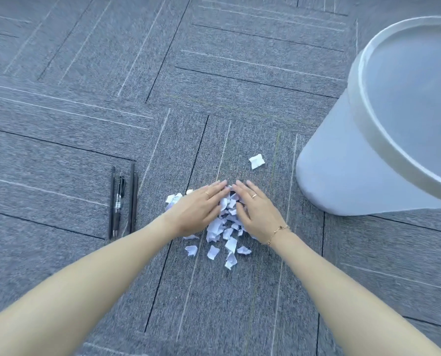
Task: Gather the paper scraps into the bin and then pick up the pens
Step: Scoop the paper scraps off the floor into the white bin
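Carpet (86,111) | both hands flat, fingers straight, flanking paper scraps (227,222)

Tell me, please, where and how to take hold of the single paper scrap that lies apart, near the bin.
Probably pinch the lone scrap at its raised, crumpled edges, coming straight from above. It lies alone on the carpet, apart from the bin.

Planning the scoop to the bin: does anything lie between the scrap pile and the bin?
Nothing blocks it. Only bare carpet and one stray scrap lie between the pile and the bin. The pens lie off to the left.
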